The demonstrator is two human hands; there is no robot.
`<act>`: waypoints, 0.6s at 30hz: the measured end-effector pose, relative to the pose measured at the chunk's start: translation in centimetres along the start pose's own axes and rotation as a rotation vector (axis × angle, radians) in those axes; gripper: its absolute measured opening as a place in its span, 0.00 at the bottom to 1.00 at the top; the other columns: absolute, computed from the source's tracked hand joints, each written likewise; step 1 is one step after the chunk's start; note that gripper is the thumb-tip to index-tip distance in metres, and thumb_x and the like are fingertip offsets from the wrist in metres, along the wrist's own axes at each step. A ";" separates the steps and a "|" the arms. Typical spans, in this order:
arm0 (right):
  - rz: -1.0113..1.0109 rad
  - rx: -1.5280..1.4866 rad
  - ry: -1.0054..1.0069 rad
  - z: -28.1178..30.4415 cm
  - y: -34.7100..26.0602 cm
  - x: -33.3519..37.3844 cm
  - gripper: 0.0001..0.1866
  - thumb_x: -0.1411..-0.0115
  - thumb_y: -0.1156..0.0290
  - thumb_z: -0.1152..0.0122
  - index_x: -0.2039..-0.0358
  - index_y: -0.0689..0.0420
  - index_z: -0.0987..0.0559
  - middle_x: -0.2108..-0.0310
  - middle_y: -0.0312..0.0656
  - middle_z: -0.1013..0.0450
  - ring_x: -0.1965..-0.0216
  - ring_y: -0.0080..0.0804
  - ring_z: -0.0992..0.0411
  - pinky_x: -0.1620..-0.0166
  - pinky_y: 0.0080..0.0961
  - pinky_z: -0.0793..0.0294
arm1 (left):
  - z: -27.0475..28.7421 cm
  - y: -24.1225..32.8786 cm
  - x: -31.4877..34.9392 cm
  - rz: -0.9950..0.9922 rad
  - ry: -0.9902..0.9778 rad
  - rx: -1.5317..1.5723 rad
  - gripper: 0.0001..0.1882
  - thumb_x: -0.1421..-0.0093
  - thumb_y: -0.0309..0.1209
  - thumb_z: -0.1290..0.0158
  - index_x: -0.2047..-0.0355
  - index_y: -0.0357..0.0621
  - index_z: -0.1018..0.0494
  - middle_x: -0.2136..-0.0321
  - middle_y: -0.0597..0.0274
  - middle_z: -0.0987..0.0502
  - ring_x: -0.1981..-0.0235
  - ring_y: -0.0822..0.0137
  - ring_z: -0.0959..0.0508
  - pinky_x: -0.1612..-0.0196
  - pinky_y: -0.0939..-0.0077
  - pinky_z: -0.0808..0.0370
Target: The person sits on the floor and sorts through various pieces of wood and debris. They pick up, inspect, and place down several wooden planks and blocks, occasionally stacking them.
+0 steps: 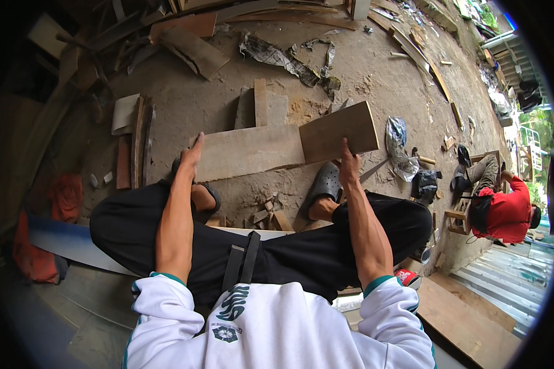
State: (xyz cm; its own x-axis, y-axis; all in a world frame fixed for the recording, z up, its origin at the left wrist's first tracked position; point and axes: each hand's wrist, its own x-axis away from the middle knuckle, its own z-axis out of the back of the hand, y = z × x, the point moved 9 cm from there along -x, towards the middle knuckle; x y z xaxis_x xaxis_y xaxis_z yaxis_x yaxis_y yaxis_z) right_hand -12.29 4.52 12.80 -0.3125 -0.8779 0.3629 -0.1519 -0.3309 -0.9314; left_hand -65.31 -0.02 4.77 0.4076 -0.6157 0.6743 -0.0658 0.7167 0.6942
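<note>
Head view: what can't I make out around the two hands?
Head view, left hand: some fingers, hidden by the pale board.
Head view, right hand: finger parts, hidden by the darker board.
Head view, both boards: undersides, hidden by their upper faces.
Head view, left shoe: partly hidden by the left forearm.

A: Which setting is illustrated?
B: A woodworking workshop: scrap boards [197, 52] heaped at eleven o'clock, wooden strips [410, 52] between one and two, corrugated sheeting [505, 277] at four, dusty floor [363, 67] between.
</note>
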 end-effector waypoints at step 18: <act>-0.222 -0.169 0.119 -1.5 2.7 -3.7 0.40 0.52 0.35 0.37 0.52 0.57 0.31 0.55 0.42 0.30 0.53 0.38 0.29 0.55 0.44 0.26 | -1.7 -5.8 -3.5 0.162 -0.279 0.308 0.54 0.50 0.65 0.45 0.37 0.34 0.45 0.39 0.47 0.39 0.41 0.53 0.35 0.43 0.58 0.33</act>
State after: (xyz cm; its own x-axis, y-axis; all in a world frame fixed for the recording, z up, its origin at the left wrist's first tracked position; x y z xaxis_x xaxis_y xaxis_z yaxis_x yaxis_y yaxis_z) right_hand -12.99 7.41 9.03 -0.3605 -0.7405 0.5672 -0.3799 -0.4388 -0.8143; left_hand -64.83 -1.48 -2.09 0.1112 -0.5985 0.7934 -0.3942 0.7063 0.5880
